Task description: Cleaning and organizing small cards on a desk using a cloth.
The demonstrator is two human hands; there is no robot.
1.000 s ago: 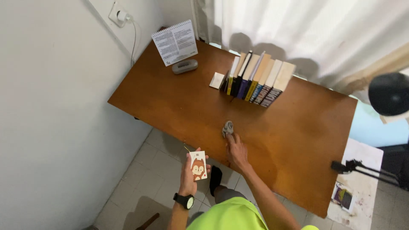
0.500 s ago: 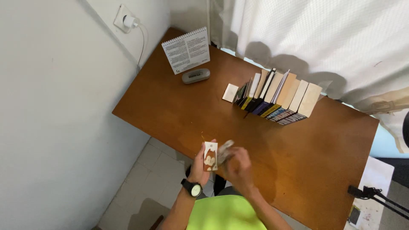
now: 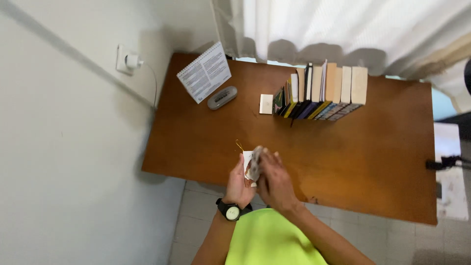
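Pinching a small card point(image 3: 248, 165) at its lower edge, the left hand point(image 3: 239, 186) is held over the near edge of the bench point(image 3: 373, 162), with the fingers closed on the card and a black watch point(image 3: 230, 210) worn on the wrist. A small grey cloth point(image 3: 255, 162) is pressed flat against the card's face by the right hand point(image 3: 275, 182), whose fingers are curled around the wad. Card and cloth are touching, both held in the air just above the bench edge.

The card is judged light and thin, stiff enough to stand in a pinch yet easily bent or creased if squeezed mid-face; it is best gripped by its edges. A thin yellow loop point(image 3: 239, 145) is seen at its top corner and could snag. The cloth is judged soft, limp and light, readily bunched in the fingers and unlikely to slip.

Farther back on the bench, a row of books point(image 3: 321, 91) is stood upright near the curtain point(image 3: 343, 24), with a small pale block point(image 3: 266, 103) just beside its left end. A spiral pad point(image 3: 204, 72) and a grey case point(image 3: 222, 97) are set near the wall socket point(image 3: 127, 60).
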